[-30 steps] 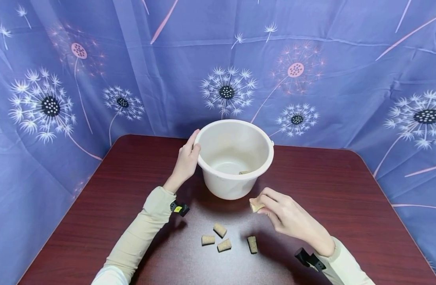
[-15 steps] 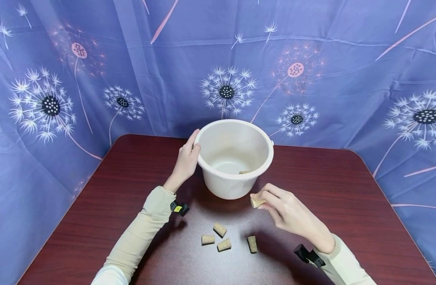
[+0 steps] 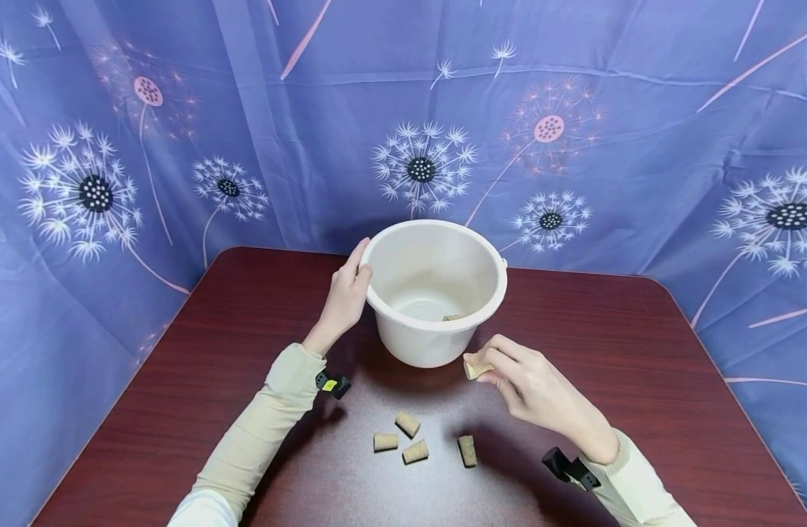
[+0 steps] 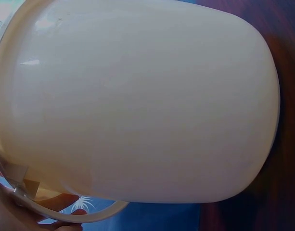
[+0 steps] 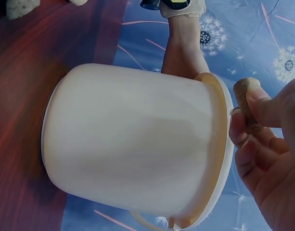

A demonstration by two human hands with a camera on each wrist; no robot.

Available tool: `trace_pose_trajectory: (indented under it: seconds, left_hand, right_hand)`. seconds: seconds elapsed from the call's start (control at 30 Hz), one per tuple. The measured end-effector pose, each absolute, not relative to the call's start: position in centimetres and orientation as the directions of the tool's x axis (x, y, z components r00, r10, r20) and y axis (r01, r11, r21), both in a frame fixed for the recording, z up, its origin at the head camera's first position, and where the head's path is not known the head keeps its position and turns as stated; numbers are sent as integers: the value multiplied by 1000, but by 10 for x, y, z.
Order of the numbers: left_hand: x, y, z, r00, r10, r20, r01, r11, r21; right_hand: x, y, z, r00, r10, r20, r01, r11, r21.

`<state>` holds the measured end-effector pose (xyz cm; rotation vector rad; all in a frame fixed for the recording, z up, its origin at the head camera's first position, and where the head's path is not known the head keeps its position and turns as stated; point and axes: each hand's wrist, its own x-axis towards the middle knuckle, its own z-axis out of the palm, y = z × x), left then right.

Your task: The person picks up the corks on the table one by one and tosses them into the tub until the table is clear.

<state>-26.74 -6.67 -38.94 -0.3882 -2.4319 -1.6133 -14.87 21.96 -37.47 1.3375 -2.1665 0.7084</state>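
A white plastic bucket (image 3: 419,344) stands upright toward the back of the table. At its left side my left hand (image 3: 343,296) grips the rim; the left wrist view shows fingers (image 4: 68,198) curled near the rim and the bucket's handle (image 4: 84,217). My right hand (image 3: 538,391) pinches a tapered cork (image 5: 248,103) between thumb and fingertips, just right of the bucket's near side and raised over the table. Inside the bucket, a cork (image 3: 452,318) shows partly above the near rim. Several more corks (image 3: 407,424) lie in front of the bucket.
The dark red wooden table (image 3: 245,315) has rounded back corners. A blue curtain (image 3: 311,146) with dandelion prints hangs behind it and along both sides. One cork (image 3: 467,451) lies a little apart from the others, below the right hand.
My right hand has risen slightly toward the bucket with the cork in its fingers. The left hand, the bucket and the corks on the table stay where they were.
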Motion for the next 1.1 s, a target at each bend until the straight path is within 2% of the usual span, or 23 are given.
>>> trace_pose_trajectory:
  seconds: [0.2,0.43,0.7,0.83,1.1]
  left_hand:
    - [-266,-66,-388,-947,105,304,320,377,869]
    - [-266,-66,-388,-947,103,306,321,378,868]
    - [-266,-67,-388,-947,98,305,319,381,868]
    - [-266,-66,-388,-946,100,308,322,381,867]
    - [-267,-66,-388,-945,105,309,326,379,866]
  right_hand:
    - [-149,220,-375,-387,-646,658,-910,380,-163]
    - [-150,222,-373,-418,-647,638,-896,408,-173]
    - [-151,222,-372,-405,-646,647,-901,403,-162]
    - [-151,220,-369,-378,-635,674,-912,379,-154]
    - [-150,219,-364,-391,-629,671,-905,397,-155]
